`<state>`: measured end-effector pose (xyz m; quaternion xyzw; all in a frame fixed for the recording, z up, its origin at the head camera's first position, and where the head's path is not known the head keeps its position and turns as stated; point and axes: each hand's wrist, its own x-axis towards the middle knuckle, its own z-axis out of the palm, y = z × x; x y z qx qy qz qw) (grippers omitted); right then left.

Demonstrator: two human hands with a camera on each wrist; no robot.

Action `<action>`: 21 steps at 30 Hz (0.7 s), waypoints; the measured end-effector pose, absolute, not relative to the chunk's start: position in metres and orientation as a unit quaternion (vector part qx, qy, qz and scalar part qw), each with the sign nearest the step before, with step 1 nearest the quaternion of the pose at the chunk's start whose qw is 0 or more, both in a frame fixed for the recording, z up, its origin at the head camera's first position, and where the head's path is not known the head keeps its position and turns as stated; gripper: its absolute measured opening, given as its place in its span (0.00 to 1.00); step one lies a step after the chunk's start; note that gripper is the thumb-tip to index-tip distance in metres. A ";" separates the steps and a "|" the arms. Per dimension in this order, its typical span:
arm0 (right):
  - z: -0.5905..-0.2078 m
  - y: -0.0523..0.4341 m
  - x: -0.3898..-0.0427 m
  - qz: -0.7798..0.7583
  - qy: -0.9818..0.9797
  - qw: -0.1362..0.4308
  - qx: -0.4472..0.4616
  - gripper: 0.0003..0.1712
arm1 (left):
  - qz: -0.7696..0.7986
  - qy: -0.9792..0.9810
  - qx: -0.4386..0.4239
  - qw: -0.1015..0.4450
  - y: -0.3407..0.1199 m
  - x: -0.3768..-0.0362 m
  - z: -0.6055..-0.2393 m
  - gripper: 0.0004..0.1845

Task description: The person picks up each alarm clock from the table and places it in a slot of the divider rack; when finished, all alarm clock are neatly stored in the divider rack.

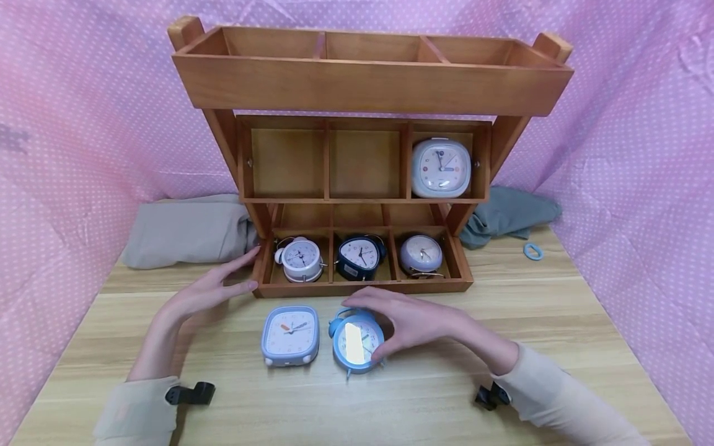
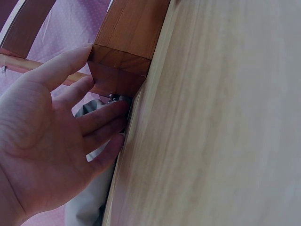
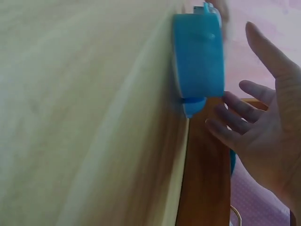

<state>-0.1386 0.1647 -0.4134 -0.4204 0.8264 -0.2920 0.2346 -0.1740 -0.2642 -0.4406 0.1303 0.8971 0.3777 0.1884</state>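
Note:
A bright blue twin-bell alarm clock (image 1: pixel 358 342) lies on the table, glare across its dial. My right hand (image 1: pixel 409 319) reaches over it with thumb and fingers spread. In the right wrist view the fingers (image 3: pixel 242 106) are close to the blue clock (image 3: pixel 198 56), not curled round it. Left of it lies a periwinkle square alarm clock (image 1: pixel 290 335). My left hand (image 1: pixel 214 288) touches the front left corner of the wooden shelf (image 1: pixel 362 288), fingers extended; the left wrist view shows the index fingertip right at the wooden corner (image 2: pixel 120 61).
The bottom tier holds a white twin-bell clock (image 1: pixel 302 258), a dark rounded-triangular clock (image 1: pixel 359 256) and a lavender round clock (image 1: pixel 421 253). A pale blue clock (image 1: pixel 441 168) sits in the middle tier's right compartment. Grey cloth (image 1: pixel 186 232), teal cloth (image 1: pixel 510 214) and a blue ring (image 1: pixel 533 251) flank the shelf.

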 end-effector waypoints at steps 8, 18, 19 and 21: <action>-0.424 0.161 -0.136 -0.230 0.830 0.223 -0.457 0.58 | 0.370 0.900 0.133 0.188 -0.263 -0.173 -0.437 0.41; -0.429 0.159 -0.135 -0.228 0.837 0.230 -0.441 0.59 | 0.374 0.898 0.137 0.185 -0.264 -0.171 -0.435 0.41; -0.429 0.158 -0.135 -0.228 0.839 0.228 -0.439 0.59 | 0.374 0.899 0.137 0.185 -0.263 -0.171 -0.435 0.41; -0.430 0.158 -0.134 -0.228 0.841 0.223 -0.436 0.58 | 0.373 0.899 0.136 0.184 -0.263 -0.171 -0.435 0.41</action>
